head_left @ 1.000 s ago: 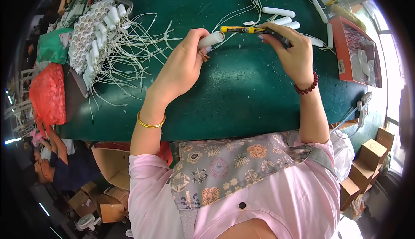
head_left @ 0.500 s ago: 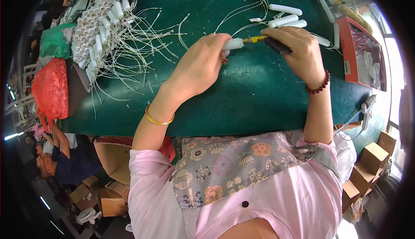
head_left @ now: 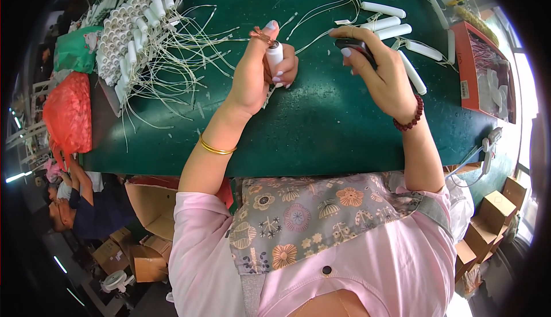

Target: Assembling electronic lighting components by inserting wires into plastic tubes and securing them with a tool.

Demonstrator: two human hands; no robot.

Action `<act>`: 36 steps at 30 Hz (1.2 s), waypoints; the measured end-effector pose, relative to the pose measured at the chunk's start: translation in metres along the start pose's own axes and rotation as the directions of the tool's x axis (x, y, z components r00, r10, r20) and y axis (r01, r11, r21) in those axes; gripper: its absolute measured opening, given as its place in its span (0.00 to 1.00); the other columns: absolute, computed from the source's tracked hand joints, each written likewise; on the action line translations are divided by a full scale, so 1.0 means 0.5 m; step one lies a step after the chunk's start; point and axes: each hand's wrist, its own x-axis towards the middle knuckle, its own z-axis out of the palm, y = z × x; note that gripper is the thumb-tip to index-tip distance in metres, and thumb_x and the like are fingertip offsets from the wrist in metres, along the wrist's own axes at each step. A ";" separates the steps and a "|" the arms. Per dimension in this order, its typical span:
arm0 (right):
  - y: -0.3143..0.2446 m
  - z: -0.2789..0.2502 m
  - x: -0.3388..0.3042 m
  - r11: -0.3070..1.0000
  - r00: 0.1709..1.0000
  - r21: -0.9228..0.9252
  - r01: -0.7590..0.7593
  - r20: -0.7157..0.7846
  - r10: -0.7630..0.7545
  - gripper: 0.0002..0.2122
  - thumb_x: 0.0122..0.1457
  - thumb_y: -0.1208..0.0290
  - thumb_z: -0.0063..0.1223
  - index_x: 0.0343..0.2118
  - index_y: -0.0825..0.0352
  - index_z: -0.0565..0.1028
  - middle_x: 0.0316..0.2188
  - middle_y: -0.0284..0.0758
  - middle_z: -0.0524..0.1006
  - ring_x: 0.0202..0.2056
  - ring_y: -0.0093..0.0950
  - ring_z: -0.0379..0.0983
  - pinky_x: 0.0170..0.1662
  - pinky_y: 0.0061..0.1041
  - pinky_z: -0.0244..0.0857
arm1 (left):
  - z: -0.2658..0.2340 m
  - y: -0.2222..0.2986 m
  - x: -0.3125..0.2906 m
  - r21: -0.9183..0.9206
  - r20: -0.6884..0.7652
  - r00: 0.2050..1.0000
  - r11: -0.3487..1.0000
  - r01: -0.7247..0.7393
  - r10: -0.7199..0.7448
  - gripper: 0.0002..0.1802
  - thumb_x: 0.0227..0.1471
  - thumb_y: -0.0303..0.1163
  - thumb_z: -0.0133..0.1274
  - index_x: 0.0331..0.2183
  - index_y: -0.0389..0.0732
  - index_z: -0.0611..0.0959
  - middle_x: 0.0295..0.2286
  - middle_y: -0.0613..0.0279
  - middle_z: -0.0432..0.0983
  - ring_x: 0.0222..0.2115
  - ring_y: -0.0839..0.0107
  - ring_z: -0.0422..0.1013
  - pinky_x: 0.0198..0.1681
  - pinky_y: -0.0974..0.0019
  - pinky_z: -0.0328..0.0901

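Left hand [head_left: 252,82], curled closed round a white tube [head_left: 275,59] beyond the near edge of the worktop [head_left: 327,145], apparently keeping its dark end [head_left: 274,44] exposed; right hand [head_left: 381,70], fingers bent about a black tool [head_left: 356,46]; other tubes [head_left: 394,32] toward the far right corner.

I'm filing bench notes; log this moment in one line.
left hand: grips white tube | right hand: holds dark object, apart from tube | green table: wired tubes piled left, red box right
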 end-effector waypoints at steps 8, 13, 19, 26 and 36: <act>0.008 0.021 -0.007 0.996 0.995 0.001 -0.089 0.047 0.088 0.15 0.70 0.72 0.41 0.55 0.65 0.74 0.26 0.30 0.73 0.25 0.17 0.67 0.31 0.19 0.65 | -0.010 -0.001 -0.011 -0.066 -0.033 0.999 0.998 -0.005 0.003 0.33 0.65 0.50 0.35 0.10 0.47 0.58 0.09 0.68 0.51 0.11 0.75 0.47 0.17 0.69 0.44; 0.007 0.035 -0.018 0.995 0.998 -0.087 -0.042 0.046 0.046 0.12 0.69 0.73 0.44 0.49 0.66 0.77 0.23 0.32 0.74 0.23 0.19 0.67 0.29 0.21 0.65 | 0.002 -0.006 -0.014 0.022 -0.111 0.993 0.999 -0.034 0.036 0.33 0.64 0.49 0.35 0.09 0.48 0.57 0.08 0.68 0.50 0.11 0.77 0.46 0.16 0.68 0.42; -0.001 0.038 -0.014 0.992 0.988 -0.079 -0.096 0.112 0.105 0.09 0.64 0.74 0.54 0.45 0.68 0.80 0.31 0.36 0.82 0.29 0.19 0.76 0.36 0.20 0.71 | -0.011 -0.009 -0.007 0.018 -0.125 0.992 0.999 -0.031 0.033 0.33 0.64 0.50 0.35 0.09 0.48 0.57 0.07 0.68 0.50 0.10 0.77 0.46 0.16 0.69 0.43; 0.004 0.032 -0.012 0.986 0.984 0.013 -0.164 0.073 0.162 0.11 0.61 0.74 0.58 0.46 0.67 0.80 0.36 0.34 0.83 0.34 0.16 0.76 0.42 0.18 0.71 | -0.010 -0.007 -0.002 0.045 -0.130 0.991 0.999 -0.004 0.010 0.34 0.64 0.53 0.36 0.09 0.47 0.59 0.08 0.68 0.53 0.11 0.77 0.48 0.16 0.69 0.44; 0.017 0.019 -0.003 0.915 0.971 0.340 -0.216 0.178 0.163 0.21 0.53 0.66 0.72 0.50 0.64 0.80 0.24 0.25 0.65 0.26 0.14 0.57 0.28 0.19 0.57 | 0.103 0.115 -0.057 0.955 0.221 0.972 -0.223 -0.198 0.084 0.08 0.50 0.27 0.56 0.35 0.38 0.78 0.30 0.55 0.74 0.32 0.55 0.75 0.35 0.55 0.68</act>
